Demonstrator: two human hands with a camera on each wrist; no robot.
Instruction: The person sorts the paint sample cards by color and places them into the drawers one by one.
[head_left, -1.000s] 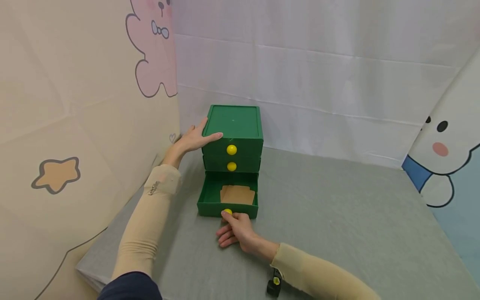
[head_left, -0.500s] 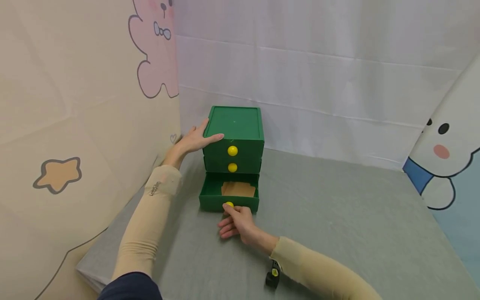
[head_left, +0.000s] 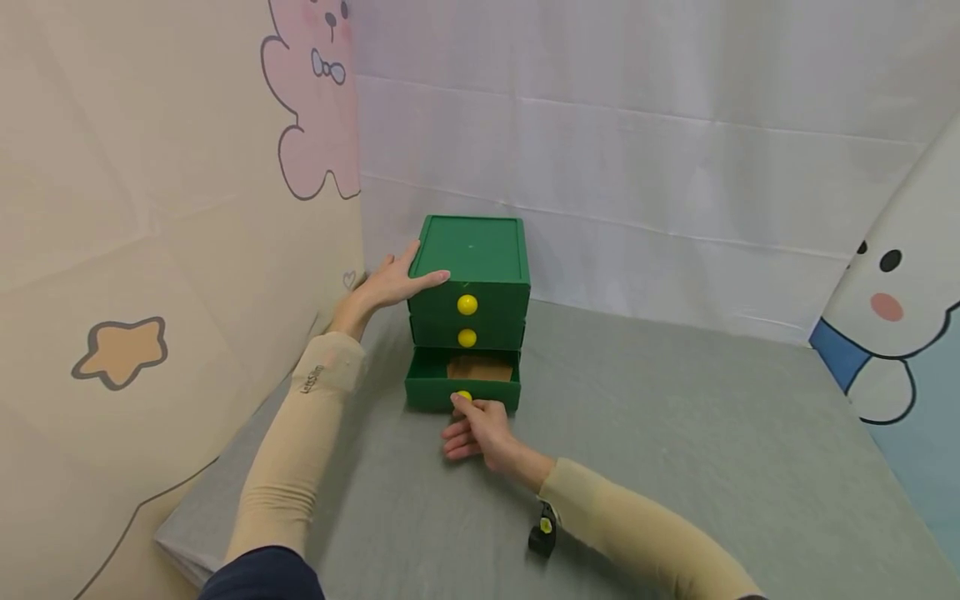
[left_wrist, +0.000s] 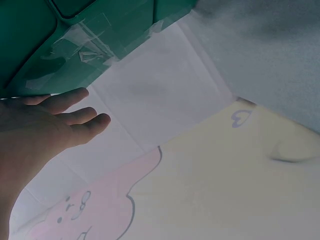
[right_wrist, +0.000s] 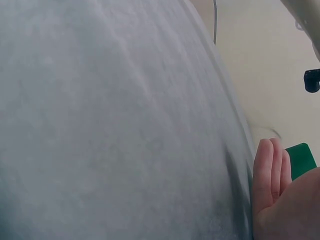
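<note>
A green drawer cabinet [head_left: 471, 250] with yellow round knobs stands on the grey table. Its bottom drawer [head_left: 427, 395] is pulled partly out, and a flat brown piece of cardboard [head_left: 480, 368] lies inside. My right hand [head_left: 487, 433] pinches the bottom drawer's yellow knob [head_left: 464, 397] between thumb and index finger, the other fingers extended below. At the cabinet's upper left, my left hand [head_left: 390, 279] rests with spread fingers, thumb across the top front edge. In the left wrist view, clear tape [left_wrist: 92, 47] shows on the cabinet's side, close to the fingers of that hand.
Grey cloth covers the table [head_left: 675, 450]. A cream curtain [head_left: 187, 250] with printed figures hangs close on the left, and a white curtain [head_left: 637, 167] rises behind the cabinet. Beneath the right sleeve hangs a small black device [head_left: 542, 533].
The bottom drawer has slid inward toward the cabinet, with my right hand moving forward on its knob. Less of the cardboard shows. My left hand has kept its place on the cabinet.
</note>
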